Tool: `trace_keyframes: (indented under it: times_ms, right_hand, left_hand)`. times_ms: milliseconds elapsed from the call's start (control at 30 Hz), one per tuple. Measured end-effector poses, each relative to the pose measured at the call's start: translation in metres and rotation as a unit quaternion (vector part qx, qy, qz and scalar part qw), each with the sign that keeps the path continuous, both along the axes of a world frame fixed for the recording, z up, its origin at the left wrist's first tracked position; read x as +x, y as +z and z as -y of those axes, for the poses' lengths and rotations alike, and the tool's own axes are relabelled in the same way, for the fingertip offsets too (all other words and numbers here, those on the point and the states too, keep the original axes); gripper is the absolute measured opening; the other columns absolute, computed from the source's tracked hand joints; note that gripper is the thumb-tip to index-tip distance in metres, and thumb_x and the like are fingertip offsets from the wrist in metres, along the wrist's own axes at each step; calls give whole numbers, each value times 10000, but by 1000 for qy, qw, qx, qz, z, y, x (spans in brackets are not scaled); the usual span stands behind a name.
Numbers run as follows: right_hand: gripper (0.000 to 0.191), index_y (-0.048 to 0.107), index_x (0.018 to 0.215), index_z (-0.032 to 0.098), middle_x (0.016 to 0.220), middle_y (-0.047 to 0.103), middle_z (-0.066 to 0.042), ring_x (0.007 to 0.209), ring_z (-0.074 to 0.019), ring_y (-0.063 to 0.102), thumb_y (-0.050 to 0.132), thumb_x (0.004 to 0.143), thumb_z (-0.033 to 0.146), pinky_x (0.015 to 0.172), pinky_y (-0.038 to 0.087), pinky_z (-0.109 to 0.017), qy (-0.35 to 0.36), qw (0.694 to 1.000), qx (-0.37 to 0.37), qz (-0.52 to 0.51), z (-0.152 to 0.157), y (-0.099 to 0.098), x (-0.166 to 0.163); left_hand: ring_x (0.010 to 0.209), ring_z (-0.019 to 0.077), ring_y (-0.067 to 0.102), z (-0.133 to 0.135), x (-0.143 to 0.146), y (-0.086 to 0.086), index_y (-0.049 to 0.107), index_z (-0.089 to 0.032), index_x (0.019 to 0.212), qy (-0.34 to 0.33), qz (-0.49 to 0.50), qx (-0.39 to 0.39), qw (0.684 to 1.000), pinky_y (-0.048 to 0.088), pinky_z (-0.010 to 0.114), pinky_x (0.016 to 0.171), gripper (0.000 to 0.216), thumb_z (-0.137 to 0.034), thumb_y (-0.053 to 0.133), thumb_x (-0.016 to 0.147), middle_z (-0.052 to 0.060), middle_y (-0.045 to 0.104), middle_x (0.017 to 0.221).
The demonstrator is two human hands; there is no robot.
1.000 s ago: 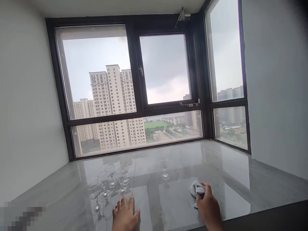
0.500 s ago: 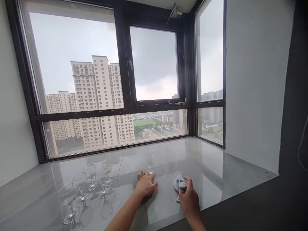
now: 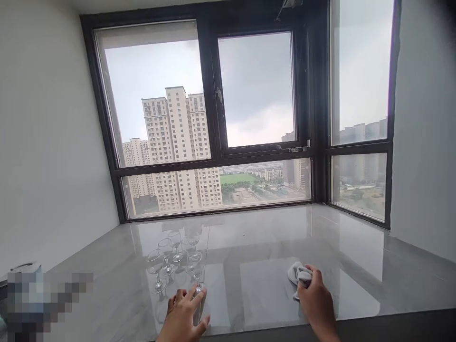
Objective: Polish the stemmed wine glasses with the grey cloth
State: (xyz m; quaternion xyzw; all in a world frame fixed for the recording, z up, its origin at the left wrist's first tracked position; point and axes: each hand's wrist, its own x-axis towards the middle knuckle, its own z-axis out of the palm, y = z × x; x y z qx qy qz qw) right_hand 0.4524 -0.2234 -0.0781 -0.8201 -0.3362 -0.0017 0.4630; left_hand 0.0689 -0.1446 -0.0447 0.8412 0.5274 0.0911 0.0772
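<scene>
My left hand (image 3: 185, 313) is low at the front of the grey ledge. Its index and middle fingertips are at the foot and stem of a clear stemmed wine glass (image 3: 194, 269), which stands upright; the thumb is held apart. Just behind and left of it, several more clear wine glasses (image 3: 155, 261) stand upright in a close group. To the right, my right hand (image 3: 317, 301) is closed on a bunched light-grey cloth (image 3: 299, 274), which rests on the ledge.
The glossy grey ledge (image 3: 263, 285) reflects the dark-framed window (image 3: 256, 90) behind it. White walls (image 3: 57, 142) close it in at both sides. A partly blurred-out object (image 3: 24, 270) is at the lower left edge.
My left hand and the wine glass at its fingertips have moved left and nearer, beside the other glasses. My view has turned left. My right hand still holds the cloth.
</scene>
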Motion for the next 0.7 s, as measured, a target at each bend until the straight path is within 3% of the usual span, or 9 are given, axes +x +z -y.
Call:
trace_keyframes:
  times_ms: [133, 467, 567, 700]
  right_hand:
    - [449, 489, 1223, 178, 977, 708, -141, 730, -275, 673, 385, 821, 349, 595, 461, -324, -5, 1000, 14, 17, -3, -4, 2]
    - [467, 495, 1224, 191, 1010, 713, -146, 726, -294, 680, 417, 794, 356, 607, 475, -356, -16, 999, 23, 18, -7, -9, 6]
    - [463, 498, 1219, 188, 1027, 708, -160, 743, -310, 681, 420, 788, 342, 629, 483, -376, -21, 999, 21, 22, -9, -11, 7]
    - [442, 496, 1199, 195, 973, 709, -148, 727, -317, 683, 418, 789, 339, 632, 491, -384, -19, 1000, 18, 18, -11, -11, 8]
  left_hand:
    - [1367, 361, 369, -7, -24, 1, 492, -403, 1421, 32, -8, 13, 999, 267, 541, 1119, 610, -525, 514, 824, -12, 437, 1533]
    - [1394, 329, 364, -18, -28, -23, 528, -350, 1403, 42, 25, 80, 996, 192, 546, 1171, 576, -491, 502, 846, 36, 465, 1512]
    - [1306, 289, 482, -22, -30, -27, 638, -281, 1277, 68, 97, 106, 987, 298, 459, 1145, 471, -388, 511, 836, 53, 602, 1374]
    - [1077, 227, 644, -34, -33, -32, 704, -223, 1025, 123, 219, 71, 965, 467, 307, 964, 314, -302, 453, 855, 62, 724, 1119]
